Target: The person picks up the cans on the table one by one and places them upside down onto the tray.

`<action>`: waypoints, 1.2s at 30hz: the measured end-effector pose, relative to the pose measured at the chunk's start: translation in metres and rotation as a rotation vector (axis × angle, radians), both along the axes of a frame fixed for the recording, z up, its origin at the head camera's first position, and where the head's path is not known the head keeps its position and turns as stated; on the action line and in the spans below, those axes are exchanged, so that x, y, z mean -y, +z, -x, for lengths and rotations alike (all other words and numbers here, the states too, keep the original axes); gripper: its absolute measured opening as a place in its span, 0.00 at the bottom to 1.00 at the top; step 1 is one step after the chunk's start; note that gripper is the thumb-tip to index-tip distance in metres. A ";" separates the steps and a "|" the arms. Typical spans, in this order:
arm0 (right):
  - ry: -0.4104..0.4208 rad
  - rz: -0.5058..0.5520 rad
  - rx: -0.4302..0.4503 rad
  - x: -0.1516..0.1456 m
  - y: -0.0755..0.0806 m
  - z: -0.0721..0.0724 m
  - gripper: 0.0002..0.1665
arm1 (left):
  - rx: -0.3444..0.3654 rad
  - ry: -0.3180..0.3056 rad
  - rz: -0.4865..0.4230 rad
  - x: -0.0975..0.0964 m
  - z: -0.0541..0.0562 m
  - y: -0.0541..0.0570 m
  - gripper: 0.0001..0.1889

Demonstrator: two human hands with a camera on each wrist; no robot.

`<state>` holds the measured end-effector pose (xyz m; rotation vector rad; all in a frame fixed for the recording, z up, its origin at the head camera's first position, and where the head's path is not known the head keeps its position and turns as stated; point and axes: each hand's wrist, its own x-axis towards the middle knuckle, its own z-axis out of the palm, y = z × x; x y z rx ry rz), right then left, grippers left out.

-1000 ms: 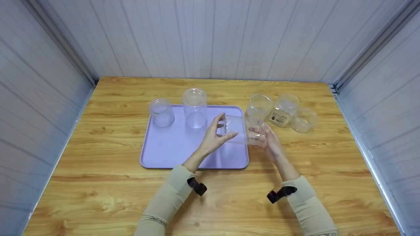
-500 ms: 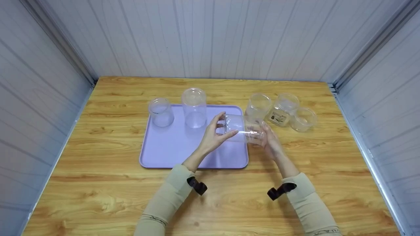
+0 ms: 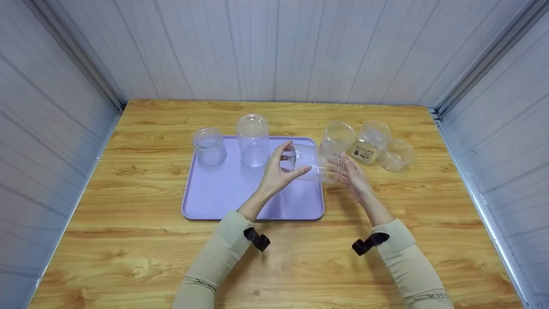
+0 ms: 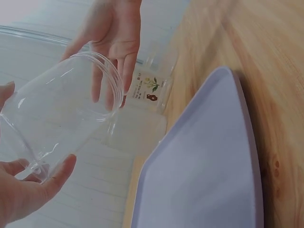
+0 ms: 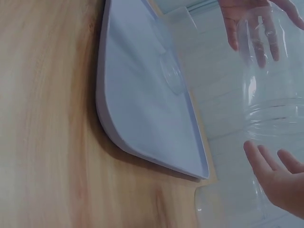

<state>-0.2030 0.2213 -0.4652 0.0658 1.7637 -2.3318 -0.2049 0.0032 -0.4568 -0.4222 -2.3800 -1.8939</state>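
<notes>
We see a light purple tray (image 3: 227, 193) on a yellow-brown table (image 3: 128, 244) with wavy wood lines. Over the tray's right edge, the held jar (image 3: 316, 159) is see-through. Right of the tray, another clear jar (image 3: 374, 138) has a tan label (image 3: 363, 152) with green leaves.

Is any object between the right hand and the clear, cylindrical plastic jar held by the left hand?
No, nothing visible stands in the way: the right hand is beside one end of the jar; contact is unclear.

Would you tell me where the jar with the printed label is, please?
In the head view, the labelled jar stands on the table, right of the purple tray and beyond the right hand, between two clear containers.
</notes>
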 end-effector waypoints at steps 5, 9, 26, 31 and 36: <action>-0.010 -0.151 -0.046 -0.004 0.005 0.007 0.26 | -0.064 0.012 0.103 -0.001 0.004 0.005 0.43; -0.037 -0.267 -0.086 -0.006 0.009 0.014 0.27 | -0.089 0.021 0.176 -0.002 0.007 0.010 0.43; -0.104 -0.622 -0.279 -0.005 0.017 0.045 0.20 | -0.026 -0.032 0.415 -0.005 0.027 0.031 0.46; -0.090 -0.694 -0.324 -0.004 0.016 0.053 0.21 | 0.001 -0.046 0.494 -0.008 0.034 0.034 0.47; -0.081 -0.786 -0.359 -0.005 0.017 0.058 0.25 | 0.020 -0.058 0.579 -0.012 0.043 0.034 0.48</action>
